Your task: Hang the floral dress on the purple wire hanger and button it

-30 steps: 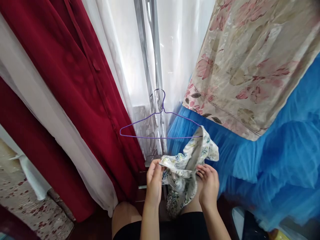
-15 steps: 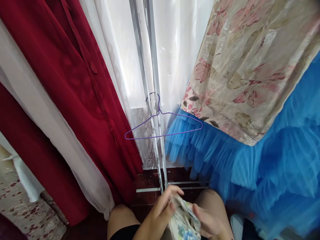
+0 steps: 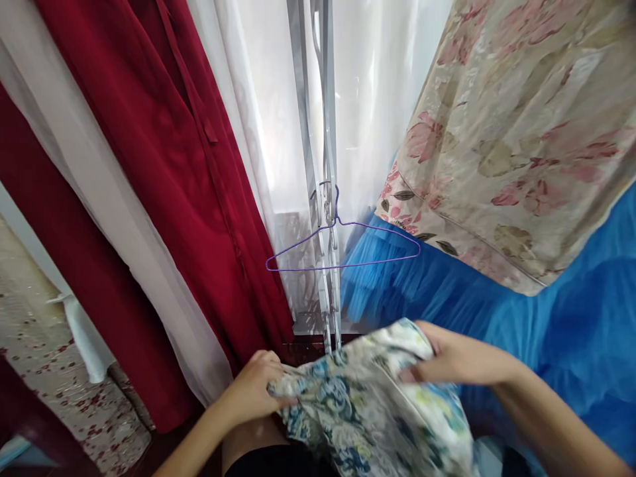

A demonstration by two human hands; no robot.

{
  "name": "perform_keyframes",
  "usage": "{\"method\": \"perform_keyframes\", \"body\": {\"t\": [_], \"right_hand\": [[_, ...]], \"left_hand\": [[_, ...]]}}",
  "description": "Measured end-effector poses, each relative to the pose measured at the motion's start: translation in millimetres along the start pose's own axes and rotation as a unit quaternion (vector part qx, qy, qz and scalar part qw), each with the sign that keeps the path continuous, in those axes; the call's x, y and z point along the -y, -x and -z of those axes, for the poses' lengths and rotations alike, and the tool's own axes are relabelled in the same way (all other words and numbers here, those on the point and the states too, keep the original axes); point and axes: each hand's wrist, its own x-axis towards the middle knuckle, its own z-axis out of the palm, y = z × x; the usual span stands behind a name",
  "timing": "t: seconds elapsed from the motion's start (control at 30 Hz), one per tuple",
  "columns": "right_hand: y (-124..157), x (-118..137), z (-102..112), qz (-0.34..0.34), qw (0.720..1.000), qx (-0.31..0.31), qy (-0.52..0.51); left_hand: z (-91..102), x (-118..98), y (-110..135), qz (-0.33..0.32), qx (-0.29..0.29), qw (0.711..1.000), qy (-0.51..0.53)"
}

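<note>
A white garment with a blue and green flower print (image 3: 368, 404) is stretched across my lap. My left hand (image 3: 256, 391) grips its left edge with closed fingers. My right hand (image 3: 450, 361) pinches its upper right edge. An empty purple wire hanger (image 3: 342, 255) hangs from a metal window frame (image 3: 322, 199) just above and beyond the garment, touching neither hand.
A dark red dress (image 3: 163, 185) and a sheer white curtain (image 3: 89, 199) hang at the left. A beige fabric with pink flowers (image 3: 517, 132) hangs at the upper right over a blue tulle skirt (image 3: 546, 318). A patterned floor mat (image 3: 64, 411) lies at the lower left.
The garment, bunched low between my hands half a second ago, is now spread wide. My hands have moved apart. The view has shifted slightly; the hanger still hangs empty.
</note>
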Motion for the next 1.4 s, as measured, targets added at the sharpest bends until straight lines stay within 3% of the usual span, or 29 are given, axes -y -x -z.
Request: {"method": "perform_keyframes", "body": {"t": [0.07, 0.17, 0.3, 0.37, 0.47, 0.6, 0.77, 0.87, 0.97, 1.03, 1.07, 1.2, 1.33, 1.4], "right_hand": [[-26.4, 18.0, 25.8, -0.014, 0.978, -0.093, 0.188], [-73.5, 28.5, 59.1, -0.036, 0.898, -0.171, 0.404], [-119.8, 15.2, 82.7, -0.135, 0.789, -0.186, 0.570], [-128.4, 6.5, 81.6, -0.155, 0.765, -0.175, 0.600], [-126.6, 0.2, 68.1, -0.150, 0.748, -0.158, 0.626], [-116.9, 2.9, 48.2, -0.130, 0.735, -0.147, 0.649], [-113.4, 12.3, 36.9, -0.109, 0.741, -0.144, 0.647], [-106.0, 17.5, 36.2, -0.103, 0.749, -0.147, 0.638], [-81.7, 14.7, 47.4, -0.050, 0.790, -0.162, 0.590], [-59.1, 6.6, 62.3, 0.014, 0.828, -0.220, 0.515], [-48.3, 1.7, 71.1, 0.037, 0.834, -0.264, 0.483], [-25.1, -9.2, 102.4, 0.018, 0.798, -0.385, 0.464], [-32.7, 4.6, 116.5, -0.053, 0.754, -0.446, 0.480], [-38.3, 16.4, 120.3, -0.081, 0.754, -0.431, 0.489]], "left_hand": [[32.3, 27.6, -5.5, 0.030, -0.044, 0.997, -0.055], [85.0, 60.5, -26.0, 0.048, -0.123, 0.987, -0.096], [138.4, 72.8, -71.3, 0.042, -0.196, 0.973, -0.112], [150.6, 65.5, -92.4, 0.033, -0.230, 0.967, -0.102], [155.6, 42.3, -111.5, -0.031, -0.282, 0.954, -0.094], [152.7, 0.8, -118.8, -0.135, -0.305, 0.938, -0.097], [148.2, -49.0, -136.1, -0.114, -0.318, 0.937, -0.086], [145.2, -67.8, -152.0, -0.080, -0.335, 0.933, -0.107], [141.5, -69.3, -159.7, -0.042, -0.364, 0.922, -0.126], [139.6, -62.5, -158.5, -0.024, -0.376, 0.918, -0.123], [138.8, -58.3, -156.8, -0.018, -0.377, 0.918, -0.120], [135.8, -48.7, -149.5, -0.005, -0.368, 0.923, -0.109], [131.0, -53.2, -144.7, 0.019, -0.361, 0.924, -0.127], [130.8, -53.6, -142.6, 0.029, -0.364, 0.922, -0.133]]}}
